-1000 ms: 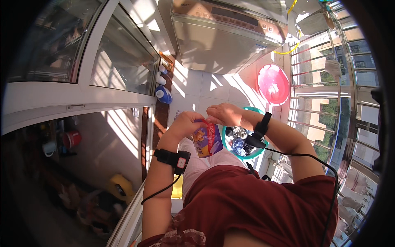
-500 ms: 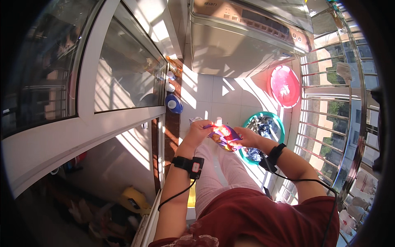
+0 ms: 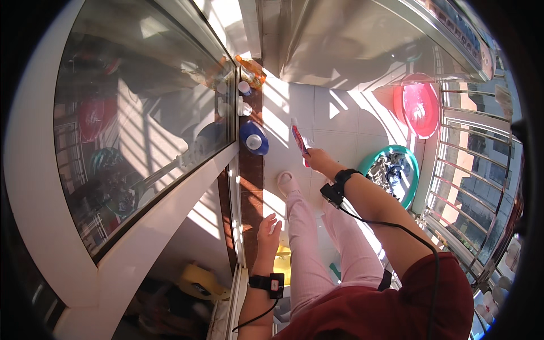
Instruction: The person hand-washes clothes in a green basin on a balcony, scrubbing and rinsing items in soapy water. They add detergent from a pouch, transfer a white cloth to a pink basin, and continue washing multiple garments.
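Observation:
My right hand [image 3: 319, 161] reaches forward over the tiled floor. Its fingers close on the lower end of a red and purple pouch [image 3: 299, 138], seen almost edge-on, with a pale upper end. My left hand [image 3: 268, 231] is lower, beside my left leg, with its fingers apart and nothing in it. To the left of the pouch, a blue bottle with a white cap [image 3: 254, 139] stands on the brown sill. Right of my right hand is a teal basin [image 3: 416, 182] with wet-looking grey and blue clothes inside.
A large metallic appliance [image 3: 362, 45] stands ahead. Near the barred window [image 3: 476, 170] is a pink basin [image 3: 433, 113]. White bottles [image 3: 243, 107] and an orange bottle [image 3: 250, 72] line the sill. A glazed door [image 3: 147, 124] fills the left; a yellow container [image 3: 281, 266] is low by my leg.
My left hand has let go of the pouch and dropped back toward my leg. My right hand now holds the pouch alone, turned edge-on. The view has turned and shifted.

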`<control>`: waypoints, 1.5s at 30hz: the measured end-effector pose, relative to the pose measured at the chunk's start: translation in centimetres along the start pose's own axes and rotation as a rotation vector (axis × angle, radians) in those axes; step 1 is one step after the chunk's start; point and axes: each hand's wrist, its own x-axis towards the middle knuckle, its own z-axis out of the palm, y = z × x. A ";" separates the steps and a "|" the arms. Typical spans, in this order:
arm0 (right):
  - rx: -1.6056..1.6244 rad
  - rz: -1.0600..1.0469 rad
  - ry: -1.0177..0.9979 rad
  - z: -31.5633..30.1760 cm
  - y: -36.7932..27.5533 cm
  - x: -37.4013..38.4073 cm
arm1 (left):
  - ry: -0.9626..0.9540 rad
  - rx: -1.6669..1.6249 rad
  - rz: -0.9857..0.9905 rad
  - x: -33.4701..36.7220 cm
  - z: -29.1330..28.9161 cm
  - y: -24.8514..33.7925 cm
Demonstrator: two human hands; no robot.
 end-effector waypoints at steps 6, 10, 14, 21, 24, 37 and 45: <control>0.094 0.035 0.202 3.9 1.8 12.4 | 0.029 -0.177 -0.203 -2.9 -1.2 -4.6; 0.130 -0.071 0.266 6.1 0.7 18.0 | 0.085 -0.230 -0.245 -2.3 -0.8 -6.5; 0.287 0.031 0.264 8.7 0.3 19.1 | 0.130 -0.265 -0.228 -1.5 0.3 -7.9; 0.820 0.172 -0.013 11.0 10.9 10.4 | 0.119 -0.281 -0.206 -3.1 3.2 -7.0; 0.827 0.174 -0.034 8.9 18.4 2.1 | 0.101 -0.244 -0.165 -4.3 4.1 -5.3; 0.971 0.618 0.274 -2.6 40.5 -38.3 | 0.090 -0.012 0.074 -14.4 7.5 8.5; 1.340 0.698 0.639 0.8 43.5 -56.1 | -0.196 0.237 0.242 -16.4 14.6 18.2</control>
